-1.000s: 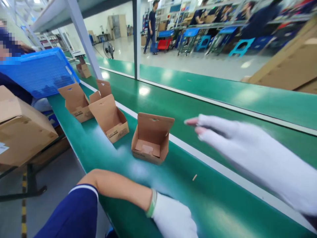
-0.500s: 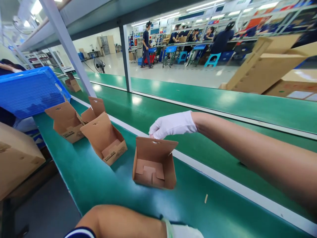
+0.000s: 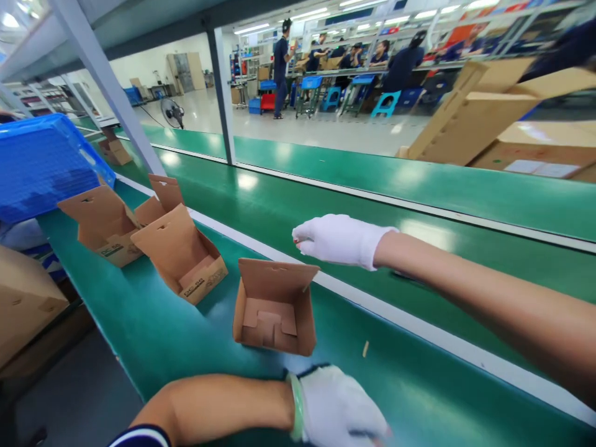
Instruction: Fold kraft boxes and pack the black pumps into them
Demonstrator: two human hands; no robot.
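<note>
An open brown cardboard box (image 3: 274, 335) sits on the green work surface (image 3: 186, 354) with its lid flap raised. My right hand (image 3: 342, 241), in a white glove, hovers behind and right of this box, apart from the flap. Its fingers are loosely bent with a small gap, and nothing shows in them. Low in the view, my left hand (image 3: 342, 403) is gloved too, with a pale green bangle (image 3: 297, 406) at the wrist. A gap shows between its thumb and fingers; no object is seen there. To the left stand more open boxes, including one marked box (image 3: 202, 282).
A blue crate (image 3: 46, 167) leans at the far left. A pale strip (image 3: 365, 349) lies right of the nearest box. Grey posts (image 3: 221, 93) rise along the bench. Large cartons (image 3: 479, 124) stand at the back right. Several people work beyond, with one person (image 3: 280, 68) standing.
My right hand has let go of the box's flap and moved right, away from it. My left hand has come further into view at the bottom. The view has shifted somewhat.
</note>
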